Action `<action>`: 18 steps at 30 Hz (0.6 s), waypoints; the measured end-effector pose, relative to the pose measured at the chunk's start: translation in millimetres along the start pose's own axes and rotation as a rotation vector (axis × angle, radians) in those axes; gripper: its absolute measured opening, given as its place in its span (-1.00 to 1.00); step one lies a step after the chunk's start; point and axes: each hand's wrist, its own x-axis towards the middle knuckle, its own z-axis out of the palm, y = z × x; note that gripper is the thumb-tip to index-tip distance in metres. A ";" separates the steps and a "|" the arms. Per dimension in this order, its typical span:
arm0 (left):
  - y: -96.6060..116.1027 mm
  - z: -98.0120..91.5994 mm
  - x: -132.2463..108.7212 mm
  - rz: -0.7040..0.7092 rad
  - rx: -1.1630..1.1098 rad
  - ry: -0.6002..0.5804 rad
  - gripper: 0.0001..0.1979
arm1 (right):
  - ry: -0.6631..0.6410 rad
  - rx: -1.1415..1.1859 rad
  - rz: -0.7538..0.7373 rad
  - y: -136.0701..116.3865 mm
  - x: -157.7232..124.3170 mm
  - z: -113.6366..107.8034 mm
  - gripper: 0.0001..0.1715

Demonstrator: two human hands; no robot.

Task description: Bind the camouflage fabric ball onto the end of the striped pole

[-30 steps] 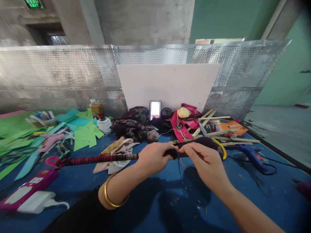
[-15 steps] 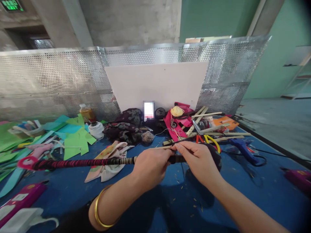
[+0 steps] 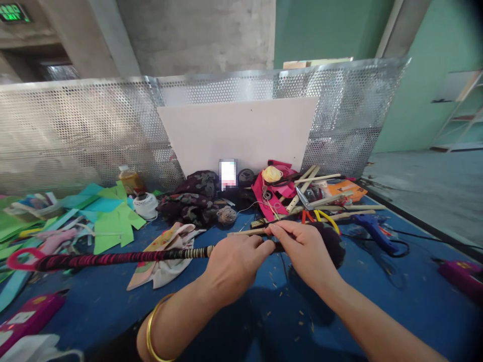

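Note:
A long stick wrapped in dark red, black and cream yarn (image 3: 124, 257) runs level across the front, with a pink loop (image 3: 23, 258) at its left end. My left hand (image 3: 236, 266) is wrapped round its right part, a gold bangle on the wrist. My right hand (image 3: 304, 251) is closed, thumb and fingertips pinched close to the left hand; what they pinch is too small to tell. Beyond the right hand is a dark patterned bundle (image 3: 332, 244), partly hidden by it. A pale thin stick (image 3: 247, 232) lies just behind my left hand.
Behind lie dark patterned cloth (image 3: 192, 201), a grey yarn ball (image 3: 227, 215), yellow yarn (image 3: 272, 174), scissors (image 3: 303, 197), wooden sticks and a blue glue gun (image 3: 375, 232). Green paper (image 3: 116, 221) and a purple power strip (image 3: 32, 319) are left. A white board (image 3: 241, 133) stands at the back.
The wrapped stick's looped end has shifted left and slightly down. My left hand's thumb and fingers have moved a little, and the view has shifted slightly.

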 end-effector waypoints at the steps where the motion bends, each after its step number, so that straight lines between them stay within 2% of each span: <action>1: -0.4 -0.6 -0.4 0.000 -0.004 0.012 -0.67 | -0.006 0.011 0.002 -1.1 -0.1 -0.3 -0.68; 6: -10.7 -9.2 -2.8 -0.088 0.026 0.041 -0.63 | -0.093 0.052 0.065 -12.4 -0.9 -10.9 -0.66; 11: -32.8 -24.0 -4.6 -0.291 0.132 0.109 -0.70 | -0.166 0.195 0.196 -12.7 6.2 -42.3 -0.65; 14: -40.9 -33.6 -6.4 -0.336 0.103 0.096 -0.69 | -0.112 0.287 0.267 2.1 18.3 -66.1 -0.64; 18: -40.0 -45.1 -8.7 -0.339 -0.135 0.010 -0.67 | 0.074 0.339 0.267 31.7 36.1 -83.1 -0.64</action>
